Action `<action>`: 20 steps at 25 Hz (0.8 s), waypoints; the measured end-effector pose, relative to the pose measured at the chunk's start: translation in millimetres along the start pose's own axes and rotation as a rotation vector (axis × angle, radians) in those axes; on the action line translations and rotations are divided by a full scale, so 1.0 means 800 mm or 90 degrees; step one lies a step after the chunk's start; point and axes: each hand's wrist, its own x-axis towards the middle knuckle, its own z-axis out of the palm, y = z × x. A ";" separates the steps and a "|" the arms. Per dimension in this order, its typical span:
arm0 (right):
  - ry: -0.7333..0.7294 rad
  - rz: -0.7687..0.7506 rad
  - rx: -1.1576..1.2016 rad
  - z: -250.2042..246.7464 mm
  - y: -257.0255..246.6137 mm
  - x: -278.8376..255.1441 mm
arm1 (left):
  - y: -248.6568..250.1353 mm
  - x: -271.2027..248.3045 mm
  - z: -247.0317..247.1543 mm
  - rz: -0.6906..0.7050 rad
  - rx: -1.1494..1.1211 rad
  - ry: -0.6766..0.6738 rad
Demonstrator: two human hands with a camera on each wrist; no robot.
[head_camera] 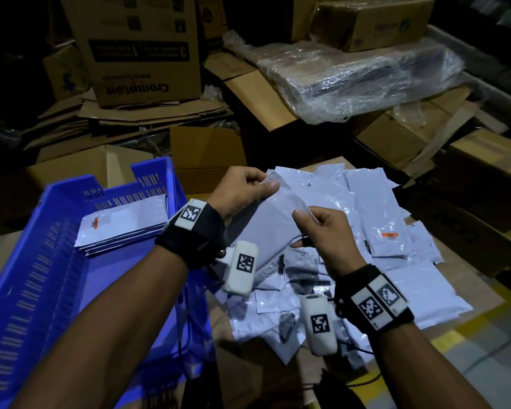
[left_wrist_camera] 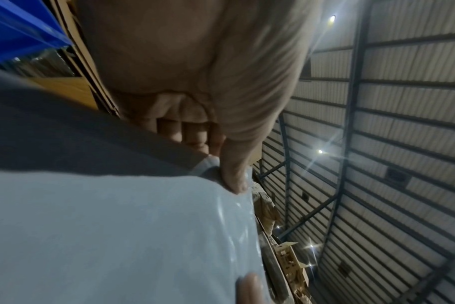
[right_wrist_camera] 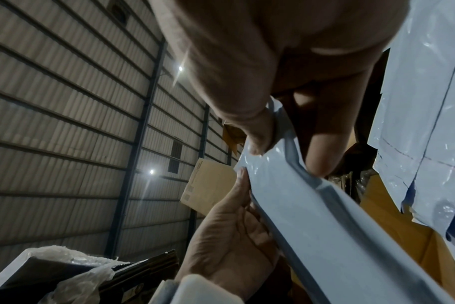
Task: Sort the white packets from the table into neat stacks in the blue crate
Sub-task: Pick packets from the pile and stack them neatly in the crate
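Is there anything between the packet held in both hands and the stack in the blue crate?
Nothing visible blocks it. The held packet is gripped by the left hand and right hand above the pile. The blue crate is open on top, and its stack lies uncovered; only the near crate wall must be cleared.

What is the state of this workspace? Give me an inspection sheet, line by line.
Surface: brown table, mostly covered.
Job's things: loose white packets heaped on the table; one stack in the blue crate; held packet above the heap.
Clutter: nothing seen beyond the packets.
Grippers: left hand and right hand each pinch the held packet.
Cables: thin black cables by the crate.
Surroundings: cardboard boxes, flattened cardboard, plastic-wrapped bundle, metal-sheet wall.
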 end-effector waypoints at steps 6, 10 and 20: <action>0.127 0.017 0.118 -0.017 -0.011 0.005 | -0.028 0.005 -0.035 -0.037 0.137 0.111; 0.232 0.039 0.275 -0.029 -0.017 0.024 | -0.059 0.001 -0.064 -0.111 0.110 0.185; 0.165 0.084 0.376 -0.009 -0.015 0.040 | -0.049 -0.034 -0.085 -0.111 -0.317 0.211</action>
